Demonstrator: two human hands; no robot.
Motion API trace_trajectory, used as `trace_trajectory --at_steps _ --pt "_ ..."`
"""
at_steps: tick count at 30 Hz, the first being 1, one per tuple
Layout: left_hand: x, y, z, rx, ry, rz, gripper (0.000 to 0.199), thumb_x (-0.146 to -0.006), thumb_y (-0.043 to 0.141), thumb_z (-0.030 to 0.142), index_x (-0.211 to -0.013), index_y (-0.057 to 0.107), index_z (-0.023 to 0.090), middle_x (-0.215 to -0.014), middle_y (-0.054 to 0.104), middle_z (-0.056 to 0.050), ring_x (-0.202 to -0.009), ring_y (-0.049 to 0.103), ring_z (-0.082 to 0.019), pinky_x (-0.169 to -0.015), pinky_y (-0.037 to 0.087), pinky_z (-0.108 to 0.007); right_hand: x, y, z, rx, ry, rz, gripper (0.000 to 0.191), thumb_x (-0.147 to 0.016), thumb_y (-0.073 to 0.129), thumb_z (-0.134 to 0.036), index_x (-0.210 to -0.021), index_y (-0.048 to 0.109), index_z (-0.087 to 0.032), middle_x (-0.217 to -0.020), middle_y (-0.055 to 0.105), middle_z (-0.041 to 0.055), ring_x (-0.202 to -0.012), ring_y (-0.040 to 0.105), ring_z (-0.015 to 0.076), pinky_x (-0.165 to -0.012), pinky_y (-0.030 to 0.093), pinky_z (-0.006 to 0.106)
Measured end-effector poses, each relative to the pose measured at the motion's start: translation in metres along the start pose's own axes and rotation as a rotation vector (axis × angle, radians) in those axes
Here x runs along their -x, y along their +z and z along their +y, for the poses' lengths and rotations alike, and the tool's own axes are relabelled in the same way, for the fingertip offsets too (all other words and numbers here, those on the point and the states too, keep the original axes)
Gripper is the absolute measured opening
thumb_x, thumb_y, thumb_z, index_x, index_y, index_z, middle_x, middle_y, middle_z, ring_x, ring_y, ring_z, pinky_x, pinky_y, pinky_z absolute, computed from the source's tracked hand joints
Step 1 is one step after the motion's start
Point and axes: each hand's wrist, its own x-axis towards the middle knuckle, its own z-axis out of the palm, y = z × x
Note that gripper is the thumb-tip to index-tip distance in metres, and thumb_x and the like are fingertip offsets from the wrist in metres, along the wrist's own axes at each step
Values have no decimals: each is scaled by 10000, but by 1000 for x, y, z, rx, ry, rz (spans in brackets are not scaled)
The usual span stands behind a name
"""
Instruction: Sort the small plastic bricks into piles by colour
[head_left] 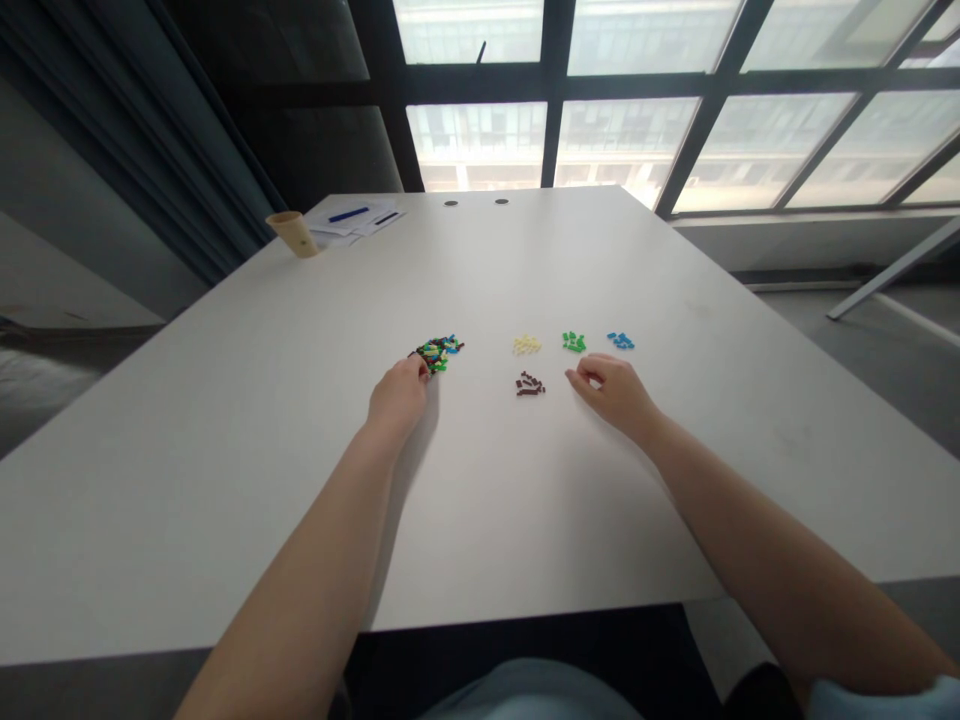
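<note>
Mixed plastic bricks (439,353) lie heaped near the middle of the white worktop (225,420). The left hand (400,392) reaches forward, its fingertips (422,367) bunched against the heap's near edge; whether they pinch a piece cannot be told. The right hand (606,388), palm down and loosely curled, holds nothing visible and sits just right of the dark brown bricks (530,384), below the green bricks (574,342). Yellow bricks (526,344) and blue bricks (620,340) lie in separate small groups alongside.

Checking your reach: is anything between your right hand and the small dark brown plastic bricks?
Nothing visible: the right hand sits beside the small dark brown plastic bricks, with only the white table between them.
</note>
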Motion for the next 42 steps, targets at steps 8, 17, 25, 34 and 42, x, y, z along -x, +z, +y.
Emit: trace_trajectory --at_steps 8,17,25,34,42 --pt "20 -9 39 435 245 119 91 -762 541 267 -813 549 192 -778 639 -9 -692 578 -136 -687 454 -269 1 3 2 5 -5 -13 300 -784 487 -278 -537 338 -197 -544 379 -27 -533 353 106 -549 275 242" --pt "57 -15 73 450 708 293 93 -799 572 282 -847 552 205 -757 666 -6 -709 606 -115 -699 464 -241 1 6 0 2 5 -30 298 -789 484 -282 -541 344 -196 -550 386 -26 -536 358 106 -546 278 241" --pt "60 -14 77 458 846 299 110 -815 543 190 -924 529 198 -800 667 -24 -768 610 -121 -739 478 -264 2 8 -1 5 9 -69 296 -790 485 -277 -537 356 -194 -553 395 -24 -542 362 107 -548 277 242" --pt "64 -19 81 536 844 329 176 -793 547 116 -942 502 199 -816 650 -16 -778 592 -109 -741 478 -251 3 9 -1 -10 13 -81 303 -796 481 -280 -538 347 -195 -557 390 -24 -552 365 108 -547 277 242" --pt "64 -20 81 526 819 334 141 -805 542 155 -931 504 206 -799 648 -5 -755 600 -104 -725 476 -244 3 10 -1 -11 0 -84 303 -796 474 -287 -538 341 -197 -554 396 -21 -548 364 109 -550 282 244"
